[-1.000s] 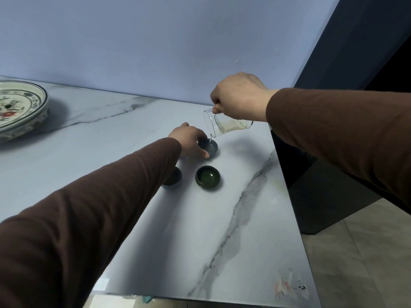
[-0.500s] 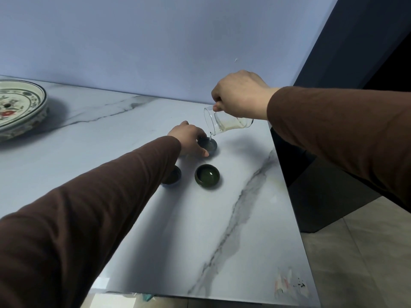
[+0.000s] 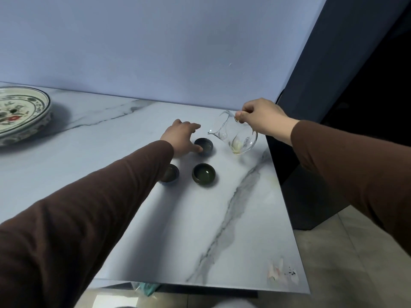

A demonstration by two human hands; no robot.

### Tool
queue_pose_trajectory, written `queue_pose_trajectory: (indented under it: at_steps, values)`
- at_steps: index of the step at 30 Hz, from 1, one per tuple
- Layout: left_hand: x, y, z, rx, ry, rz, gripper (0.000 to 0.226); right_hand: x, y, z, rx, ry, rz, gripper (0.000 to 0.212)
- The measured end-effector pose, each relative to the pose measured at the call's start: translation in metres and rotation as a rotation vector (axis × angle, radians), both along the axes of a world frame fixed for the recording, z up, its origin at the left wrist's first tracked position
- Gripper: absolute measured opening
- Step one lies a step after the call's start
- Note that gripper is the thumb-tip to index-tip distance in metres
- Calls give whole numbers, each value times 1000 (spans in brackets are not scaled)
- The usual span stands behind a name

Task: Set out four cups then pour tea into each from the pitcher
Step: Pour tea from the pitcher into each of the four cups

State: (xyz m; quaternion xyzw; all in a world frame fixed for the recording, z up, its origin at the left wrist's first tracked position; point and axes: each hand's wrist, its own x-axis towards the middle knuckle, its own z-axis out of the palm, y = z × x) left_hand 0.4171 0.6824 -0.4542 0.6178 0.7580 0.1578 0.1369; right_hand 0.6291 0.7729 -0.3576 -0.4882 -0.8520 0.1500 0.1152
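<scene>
Near the middle right of the frame, a clear glass pitcher point(image 3: 235, 135) hangs in the air above the bench point(image 3: 222, 218). It is round at the bottom, with a small spout that points to the left. A little pale yellow tea sits in its bottom. The right hand point(image 3: 262, 117) holds it from above, and its fingers point(image 3: 241, 115) pinch the top rim, closed tight on the glass.

Three small dark cups show on the bench. One cup at the back point(image 3: 203, 146) lies just left of the spout and below it. One greenish cup point(image 3: 203, 174) sits in front of it, with shiny liquid inside. A third cup point(image 3: 170, 174) is half hidden by the brown sleeve point(image 3: 100, 207).

The left hand point(image 3: 181, 138) is beside the back cup. Its thumb touches the near rim, and its other fingers are spread out and loose above the far side, gripping nothing.

One painted plate point(image 3: 20, 112) sits far off at the upper left of the frame.
</scene>
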Motion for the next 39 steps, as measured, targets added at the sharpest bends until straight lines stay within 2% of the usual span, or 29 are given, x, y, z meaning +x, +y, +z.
queue_pose_trajectory:
  at_steps: [3,6,15,24,32,39]
  values:
    - [4,-21,5,102,-28,12,64,8,-11,3,3,17,24,28]
    - [13,-48,1,116,-4,-9,59,14,-26,6,27,1,75,27]
    - [37,-79,-21,0,146,-58,77,15,-55,-9,180,-158,237,25]
    - [42,-76,-22,-20,128,-51,66,5,-77,-9,318,-269,362,26]
    - [41,-75,-24,-24,117,-40,65,-6,-91,-8,507,-398,498,23]
    - [41,-75,-23,-28,117,-39,65,-7,-101,-3,622,-434,552,24]
